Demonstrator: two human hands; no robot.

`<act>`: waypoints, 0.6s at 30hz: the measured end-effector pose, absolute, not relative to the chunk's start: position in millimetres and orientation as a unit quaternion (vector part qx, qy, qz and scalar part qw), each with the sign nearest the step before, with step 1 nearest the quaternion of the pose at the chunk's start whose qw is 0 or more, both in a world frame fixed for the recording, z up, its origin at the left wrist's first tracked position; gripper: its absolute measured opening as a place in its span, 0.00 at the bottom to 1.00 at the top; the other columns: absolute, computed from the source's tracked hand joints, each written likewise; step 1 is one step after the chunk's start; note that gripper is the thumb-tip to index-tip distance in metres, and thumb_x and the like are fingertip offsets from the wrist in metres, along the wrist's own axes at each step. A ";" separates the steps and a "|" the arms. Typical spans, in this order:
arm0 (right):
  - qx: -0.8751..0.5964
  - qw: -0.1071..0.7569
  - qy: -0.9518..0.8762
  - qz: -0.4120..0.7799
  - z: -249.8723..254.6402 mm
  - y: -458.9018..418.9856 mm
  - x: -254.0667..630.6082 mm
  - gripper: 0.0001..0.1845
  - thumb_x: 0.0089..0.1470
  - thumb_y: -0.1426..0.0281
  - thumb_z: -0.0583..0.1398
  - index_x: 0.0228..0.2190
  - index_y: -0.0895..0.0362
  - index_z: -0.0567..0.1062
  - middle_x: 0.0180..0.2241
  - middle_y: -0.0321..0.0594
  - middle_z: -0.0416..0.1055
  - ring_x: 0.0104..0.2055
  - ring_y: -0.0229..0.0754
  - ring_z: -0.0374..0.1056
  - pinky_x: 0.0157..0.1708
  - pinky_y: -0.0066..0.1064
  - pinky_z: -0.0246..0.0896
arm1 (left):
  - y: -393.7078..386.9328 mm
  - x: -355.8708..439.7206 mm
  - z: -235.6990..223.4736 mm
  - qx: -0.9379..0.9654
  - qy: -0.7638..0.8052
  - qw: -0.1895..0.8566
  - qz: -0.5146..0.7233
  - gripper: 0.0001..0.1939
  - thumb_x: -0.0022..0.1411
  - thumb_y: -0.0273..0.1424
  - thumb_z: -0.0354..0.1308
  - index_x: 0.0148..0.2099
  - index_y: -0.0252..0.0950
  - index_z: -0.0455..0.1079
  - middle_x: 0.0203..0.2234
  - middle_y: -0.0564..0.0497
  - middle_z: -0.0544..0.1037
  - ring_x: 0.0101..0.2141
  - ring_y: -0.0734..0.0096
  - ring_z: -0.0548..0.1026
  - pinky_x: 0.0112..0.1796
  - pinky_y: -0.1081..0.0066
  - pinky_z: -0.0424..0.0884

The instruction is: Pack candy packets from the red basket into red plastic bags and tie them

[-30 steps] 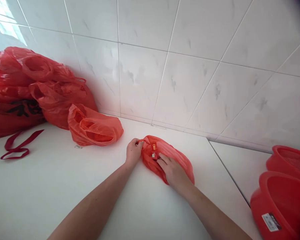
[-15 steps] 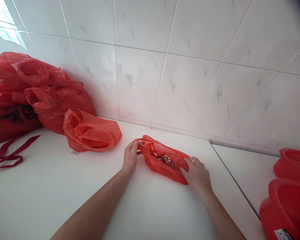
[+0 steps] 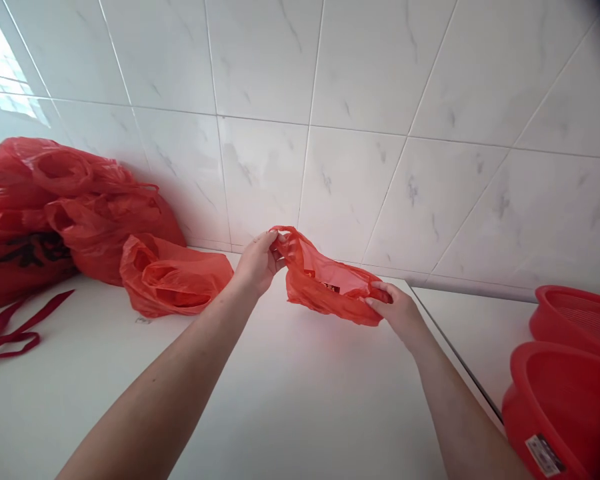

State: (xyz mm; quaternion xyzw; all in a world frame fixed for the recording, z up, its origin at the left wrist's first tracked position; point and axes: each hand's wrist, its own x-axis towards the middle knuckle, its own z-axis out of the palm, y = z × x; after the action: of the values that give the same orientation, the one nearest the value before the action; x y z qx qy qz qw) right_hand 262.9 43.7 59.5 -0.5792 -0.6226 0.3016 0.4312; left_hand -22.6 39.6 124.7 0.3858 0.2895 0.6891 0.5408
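A thin red plastic bag (image 3: 320,300) is stretched between my two hands above the white tabletop (image 3: 300,400). My left hand (image 3: 260,260) pinches its upper left end by the handle. At the lower right end, my right hand (image 3: 397,308) grips the other side between thumb and fingers. Through the bag's mouth a small dark printed packet (image 3: 331,288) partly shows; the rest of the contents is hidden by the plastic.
To the left sit another red plastic bag (image 3: 175,277), a pile of full red bags (image 3: 105,227) and a dark red ribbon (image 3: 17,333). Red plastic baskets (image 3: 535,407) stand at the right, past a seam in the tabletop. A tiled wall (image 3: 265,167) rises behind.
My right hand has moved from inside the bag to its right end and taken hold there. Both hands have raised the bag off the table, and the packet inside is now less visible.
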 end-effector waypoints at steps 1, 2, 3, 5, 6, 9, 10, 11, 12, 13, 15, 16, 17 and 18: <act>-0.573 0.445 -0.611 0.316 59.6 45.9 265.5 0.25 0.43 0.64 0.61 0.46 0.56 0.71 0.44 0.44 0.72 0.43 0.44 0.69 0.40 0.34 0.66 | 37.0 -25.6 128.5 0.404 0.286 0.538 0.682 0.07 0.56 0.32 0.55 0.30 0.33 0.66 0.28 0.51 0.72 0.32 0.72 0.74 0.36 0.70 0.71; -0.573 0.461 -0.599 0.317 58.7 47.7 268.0 0.25 0.43 0.65 0.60 0.45 0.57 0.72 0.43 0.43 0.73 0.42 0.44 0.70 0.40 0.35 0.66 | 34.9 -28.5 130.6 0.412 0.288 0.536 0.678 0.07 0.56 0.32 0.56 0.30 0.33 0.66 0.28 0.51 0.72 0.32 0.72 0.74 0.36 0.70 0.71; -0.573 0.479 -0.586 0.313 57.1 49.1 270.0 0.24 0.42 0.68 0.59 0.44 0.57 0.73 0.41 0.43 0.73 0.41 0.44 0.70 0.41 0.35 0.65 | 33.3 -30.9 131.7 0.415 0.291 0.532 0.678 0.07 0.56 0.32 0.56 0.30 0.32 0.66 0.28 0.51 0.72 0.32 0.72 0.74 0.36 0.70 0.71; -0.572 0.507 -0.566 0.308 53.3 50.2 272.0 0.22 0.38 0.72 0.57 0.39 0.57 0.76 0.38 0.41 0.75 0.39 0.43 0.70 0.40 0.35 0.64 | 31.3 -33.2 132.8 0.416 0.297 0.520 0.684 0.07 0.56 0.32 0.56 0.30 0.32 0.66 0.29 0.51 0.73 0.32 0.73 0.73 0.37 0.70 0.71; -0.571 0.514 -0.561 0.310 51.7 50.0 271.8 0.21 0.36 0.74 0.56 0.36 0.56 0.77 0.36 0.40 0.75 0.37 0.43 0.69 0.38 0.34 0.64 | 30.4 -32.9 133.7 0.418 0.299 0.516 0.685 0.07 0.56 0.32 0.56 0.30 0.32 0.66 0.30 0.50 0.73 0.33 0.73 0.73 0.38 0.69 0.71; -0.555 0.547 -0.542 0.315 49.4 48.8 268.5 0.18 0.34 0.75 0.54 0.30 0.56 0.77 0.33 0.38 0.75 0.35 0.42 0.69 0.36 0.33 0.63 | 26.7 -27.5 139.3 0.427 0.289 0.522 0.680 0.07 0.55 0.32 0.58 0.30 0.33 0.66 0.31 0.51 0.73 0.34 0.72 0.74 0.39 0.68 0.70; -0.544 0.567 -0.530 0.318 49.3 48.9 267.4 0.18 0.35 0.74 0.54 0.31 0.56 0.76 0.32 0.38 0.75 0.34 0.42 0.69 0.35 0.33 0.64 | 25.0 -25.4 141.4 0.431 0.274 0.526 0.680 0.07 0.55 0.32 0.58 0.31 0.33 0.67 0.31 0.51 0.73 0.34 0.72 0.73 0.40 0.68 0.70; -0.533 0.588 -0.517 0.322 49.2 49.4 266.8 0.18 0.36 0.73 0.53 0.32 0.56 0.75 0.32 0.38 0.75 0.34 0.41 0.69 0.34 0.33 0.64 | 23.4 -23.7 142.9 0.436 0.255 0.527 0.683 0.06 0.55 0.32 0.58 0.31 0.34 0.67 0.31 0.51 0.73 0.35 0.72 0.73 0.39 0.68 0.70; -0.522 0.605 -0.504 0.327 48.7 50.4 266.8 0.17 0.37 0.72 0.54 0.33 0.56 0.74 0.33 0.39 0.74 0.34 0.41 0.70 0.34 0.33 0.65 | 21.8 -22.8 143.4 0.441 0.235 0.527 0.688 0.06 0.56 0.32 0.58 0.32 0.34 0.67 0.32 0.52 0.73 0.35 0.72 0.73 0.39 0.69 0.70; -0.514 0.619 -0.493 0.330 47.7 51.5 267.4 0.17 0.37 0.71 0.54 0.33 0.56 0.72 0.33 0.39 0.74 0.34 0.41 0.70 0.34 0.33 0.65 | 20.5 -22.7 142.6 0.443 0.217 0.526 0.693 0.06 0.56 0.32 0.58 0.32 0.35 0.67 0.32 0.52 0.73 0.35 0.72 0.73 0.38 0.70 0.70; -0.513 0.635 -0.474 0.330 44.2 53.5 270.0 0.15 0.38 0.70 0.55 0.32 0.57 0.72 0.32 0.40 0.74 0.35 0.42 0.70 0.34 0.34 0.66 | 18.4 -24.5 136.6 0.437 0.198 0.529 0.700 0.06 0.57 0.32 0.58 0.31 0.35 0.67 0.31 0.53 0.73 0.35 0.73 0.72 0.37 0.71 0.70; -0.522 0.638 -0.466 0.321 42.0 53.7 271.3 0.14 0.38 0.69 0.55 0.32 0.57 0.72 0.32 0.40 0.73 0.35 0.42 0.69 0.34 0.35 0.66 | 17.4 -26.0 131.8 0.429 0.200 0.537 0.699 0.06 0.57 0.32 0.57 0.30 0.35 0.67 0.30 0.53 0.72 0.35 0.73 0.72 0.37 0.71 0.70; -0.536 0.640 -0.458 0.306 39.9 53.2 272.3 0.14 0.38 0.69 0.55 0.31 0.57 0.72 0.32 0.41 0.73 0.35 0.43 0.69 0.35 0.36 0.65 | 16.3 -27.7 126.2 0.419 0.207 0.548 0.694 0.06 0.57 0.32 0.57 0.30 0.35 0.67 0.29 0.53 0.72 0.34 0.73 0.72 0.37 0.71 0.70; -0.551 0.640 -0.453 0.287 38.5 51.8 272.5 0.13 0.38 0.70 0.56 0.31 0.57 0.73 0.32 0.41 0.73 0.35 0.43 0.68 0.36 0.38 0.64 | 15.1 -29.1 120.1 0.409 0.216 0.559 0.688 0.06 0.57 0.31 0.57 0.30 0.35 0.67 0.28 0.53 0.72 0.34 0.73 0.72 0.37 0.71 0.70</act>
State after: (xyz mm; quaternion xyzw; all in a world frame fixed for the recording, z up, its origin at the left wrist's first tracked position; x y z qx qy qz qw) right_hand 272.5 51.8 38.5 -0.5509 -0.4525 0.2872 0.6398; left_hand -29.1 15.1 120.1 0.4090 0.2159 0.6881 0.5592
